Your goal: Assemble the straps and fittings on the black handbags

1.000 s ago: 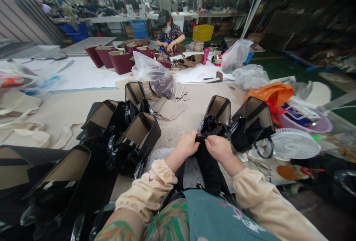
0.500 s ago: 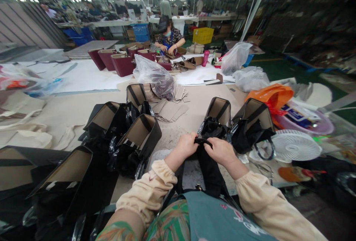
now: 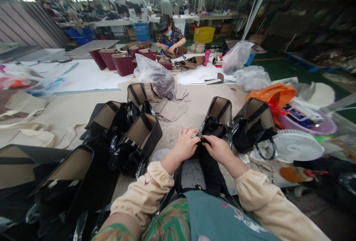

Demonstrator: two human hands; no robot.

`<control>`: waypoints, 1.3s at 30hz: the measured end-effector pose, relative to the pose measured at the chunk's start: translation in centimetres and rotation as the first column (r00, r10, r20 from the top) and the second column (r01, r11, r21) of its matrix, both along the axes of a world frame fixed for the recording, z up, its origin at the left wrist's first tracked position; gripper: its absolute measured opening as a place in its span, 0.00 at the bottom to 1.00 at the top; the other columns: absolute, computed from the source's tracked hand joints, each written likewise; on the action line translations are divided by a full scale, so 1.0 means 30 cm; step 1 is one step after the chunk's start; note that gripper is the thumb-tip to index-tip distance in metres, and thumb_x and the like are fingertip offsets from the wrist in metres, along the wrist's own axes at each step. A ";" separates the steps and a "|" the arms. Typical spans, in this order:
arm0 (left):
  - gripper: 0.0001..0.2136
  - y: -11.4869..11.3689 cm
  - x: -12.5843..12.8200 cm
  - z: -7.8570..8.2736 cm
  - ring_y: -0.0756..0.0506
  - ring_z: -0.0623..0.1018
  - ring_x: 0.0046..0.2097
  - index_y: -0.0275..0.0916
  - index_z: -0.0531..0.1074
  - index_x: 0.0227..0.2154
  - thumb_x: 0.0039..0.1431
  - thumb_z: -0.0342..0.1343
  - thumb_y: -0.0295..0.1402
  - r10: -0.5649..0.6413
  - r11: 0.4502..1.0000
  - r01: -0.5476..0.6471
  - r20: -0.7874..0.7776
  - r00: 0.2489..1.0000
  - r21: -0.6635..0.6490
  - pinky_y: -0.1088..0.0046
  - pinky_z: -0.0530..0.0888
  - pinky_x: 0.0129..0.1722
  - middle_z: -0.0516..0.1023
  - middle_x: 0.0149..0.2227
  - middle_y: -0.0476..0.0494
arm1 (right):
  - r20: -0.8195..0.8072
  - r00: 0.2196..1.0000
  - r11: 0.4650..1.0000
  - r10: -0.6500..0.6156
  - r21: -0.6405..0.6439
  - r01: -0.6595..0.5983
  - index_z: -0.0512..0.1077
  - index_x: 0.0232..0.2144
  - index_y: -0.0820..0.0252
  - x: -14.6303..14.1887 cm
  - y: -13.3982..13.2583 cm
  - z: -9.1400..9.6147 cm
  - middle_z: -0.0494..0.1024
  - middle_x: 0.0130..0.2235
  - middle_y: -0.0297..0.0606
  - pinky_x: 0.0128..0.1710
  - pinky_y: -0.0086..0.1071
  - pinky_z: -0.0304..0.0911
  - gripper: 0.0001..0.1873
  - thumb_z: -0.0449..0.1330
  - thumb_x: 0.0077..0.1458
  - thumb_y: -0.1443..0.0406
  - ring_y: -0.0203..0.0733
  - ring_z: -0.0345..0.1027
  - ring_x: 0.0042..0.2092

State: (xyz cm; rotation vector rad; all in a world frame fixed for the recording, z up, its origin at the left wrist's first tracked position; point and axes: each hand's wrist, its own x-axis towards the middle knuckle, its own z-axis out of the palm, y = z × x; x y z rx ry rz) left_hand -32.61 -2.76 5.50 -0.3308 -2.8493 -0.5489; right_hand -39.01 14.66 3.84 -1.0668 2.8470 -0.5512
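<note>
A black bag (image 3: pixel 211 172) lies between my forearms, its near end against my apron. At its far upper edge my left hand (image 3: pixel 187 143) pinches the dark rim between thumb and fingers, with some fingers lifted away. My right hand (image 3: pixel 217 150) grips the same edge just to the right, thumb toward the other hand. The fingers hide the exact bit of edge between them. Just beyond my hands stands an open black bag (image 3: pixel 219 111) with a tan lining, and another black bag (image 3: pixel 254 116) is beside it to the right.
Several open black bags (image 3: pixel 144 133) crowd the left side. A white round fan cover (image 3: pixel 297 145), scissors (image 3: pixel 265 170) and a purple basin (image 3: pixel 328 122) are at right. Across the table a co-worker (image 3: pixel 171 38) handles pieces near maroon bags (image 3: pixel 124 64). A plastic bag (image 3: pixel 157 77) lies between.
My left hand has shifted slightly up, and its fingers have lifted and spread while the thumb side stays at the edge. My right hand has hardly moved.
</note>
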 end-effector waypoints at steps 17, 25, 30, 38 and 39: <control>0.04 0.006 -0.021 -0.047 0.45 0.70 0.44 0.38 0.71 0.29 0.54 0.56 0.32 -0.009 1.000 0.008 -0.047 0.999 -0.019 0.52 0.54 0.58 0.73 0.38 0.46 | -0.015 0.999 0.999 -0.043 0.011 0.043 0.71 0.45 0.54 0.000 0.018 -0.009 0.76 0.41 0.36 0.42 0.29 0.63 0.15 0.52 0.57 0.60 0.39 0.70 0.41; 0.07 0.003 -0.037 -0.067 0.47 0.72 0.36 0.36 0.70 0.29 0.59 0.49 0.33 0.097 0.995 -0.098 0.045 0.994 0.027 0.73 0.70 0.38 0.73 0.34 0.44 | -0.060 0.998 1.000 -0.023 0.013 0.024 0.72 0.43 0.52 -0.002 0.006 0.015 0.77 0.40 0.34 0.39 0.28 0.63 0.14 0.51 0.58 0.59 0.38 0.71 0.40; 0.08 0.002 -0.042 -0.073 0.48 0.73 0.36 0.37 0.70 0.29 0.60 0.48 0.33 0.092 0.995 -0.093 0.041 0.995 0.028 0.74 0.69 0.37 0.73 0.34 0.44 | -0.086 0.996 0.998 -0.025 0.055 0.030 0.72 0.43 0.52 -0.012 -0.004 0.021 0.77 0.40 0.35 0.39 0.28 0.63 0.14 0.51 0.58 0.58 0.38 0.70 0.41; 0.08 -0.004 -0.045 -0.079 0.47 0.72 0.36 0.37 0.69 0.30 0.61 0.47 0.32 0.065 0.998 -0.066 0.015 0.998 0.004 0.74 0.68 0.37 0.73 0.33 0.45 | -0.132 0.991 0.992 0.007 0.125 0.010 0.70 0.45 0.51 -0.017 -0.010 0.026 0.77 0.42 0.35 0.37 0.28 0.62 0.15 0.50 0.58 0.59 0.38 0.70 0.41; 0.08 -0.003 -0.046 -0.078 0.47 0.72 0.36 0.37 0.69 0.30 0.61 0.47 0.32 0.065 0.998 -0.065 0.013 0.998 -0.002 0.74 0.68 0.36 0.72 0.33 0.45 | -0.137 0.991 0.990 0.011 0.139 0.008 0.70 0.45 0.51 -0.017 -0.010 0.030 0.77 0.42 0.35 0.37 0.28 0.62 0.15 0.50 0.59 0.59 0.39 0.70 0.41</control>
